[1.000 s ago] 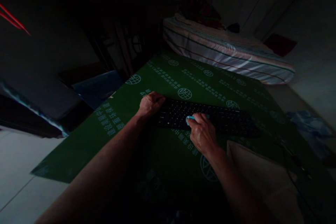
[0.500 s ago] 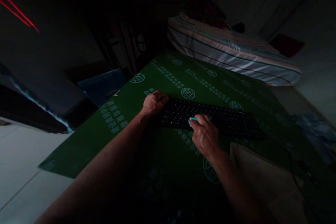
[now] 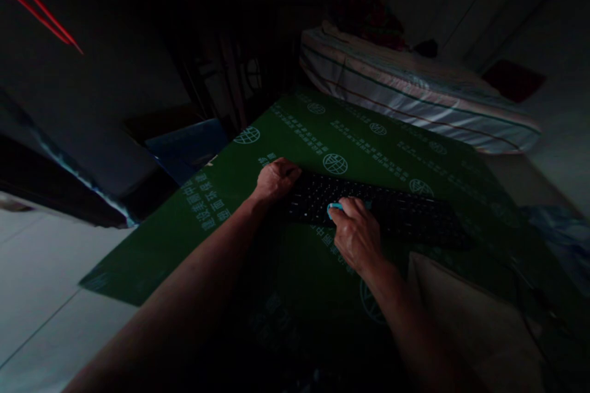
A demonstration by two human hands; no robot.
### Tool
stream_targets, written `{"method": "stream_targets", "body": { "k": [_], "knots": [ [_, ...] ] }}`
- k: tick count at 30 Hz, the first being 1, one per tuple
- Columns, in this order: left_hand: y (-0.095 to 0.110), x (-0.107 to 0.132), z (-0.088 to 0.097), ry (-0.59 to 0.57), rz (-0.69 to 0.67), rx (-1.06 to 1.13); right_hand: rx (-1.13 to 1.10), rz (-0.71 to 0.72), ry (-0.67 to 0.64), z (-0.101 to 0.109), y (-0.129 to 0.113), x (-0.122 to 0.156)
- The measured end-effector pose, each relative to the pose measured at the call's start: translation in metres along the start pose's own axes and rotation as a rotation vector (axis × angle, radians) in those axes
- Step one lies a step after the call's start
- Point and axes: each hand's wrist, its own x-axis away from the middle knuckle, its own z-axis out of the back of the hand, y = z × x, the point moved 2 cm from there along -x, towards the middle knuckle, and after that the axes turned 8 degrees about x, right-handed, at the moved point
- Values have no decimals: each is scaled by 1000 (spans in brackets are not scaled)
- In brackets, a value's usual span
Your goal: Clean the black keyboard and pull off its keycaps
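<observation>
A black keyboard [image 3: 410,215] lies across the green board, its left end towards me. My left hand [image 3: 277,178] is closed on the keyboard's left end near the upper corner. Over the keys left of the keyboard's middle, my right hand [image 3: 357,230] is closed around a small turquoise-handled tool [image 3: 334,206]. A bit of turquoise also shows beyond the knuckles. The tool's working end is hidden by the hand and the dark, so its kind cannot be made out.
The green board [image 3: 295,129] with white printing bears the keyboard. A beige flat piece, perhaps cloth or card, [image 3: 461,295] lies at front right, beside a dark cable [image 3: 530,325]. Beyond stands a bed with a striped sheet [image 3: 415,86]. A blue panel [image 3: 188,147] is at left.
My right hand has slid slightly left along the keys with the turquoise-handled tool. My left hand stays on the keyboard's end. The whole view has shifted a little.
</observation>
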Motion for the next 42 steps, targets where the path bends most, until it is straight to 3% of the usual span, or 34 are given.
{"method": "stream_targets", "body": {
  "k": [33,42],
  "knots": [
    [0,2,-1,-9,-1,23,6,-38,9,-1,-1,1],
    [-1,2,-2,-7,-7,23,-17,26,9,1,-13,-7]
  ]
}}
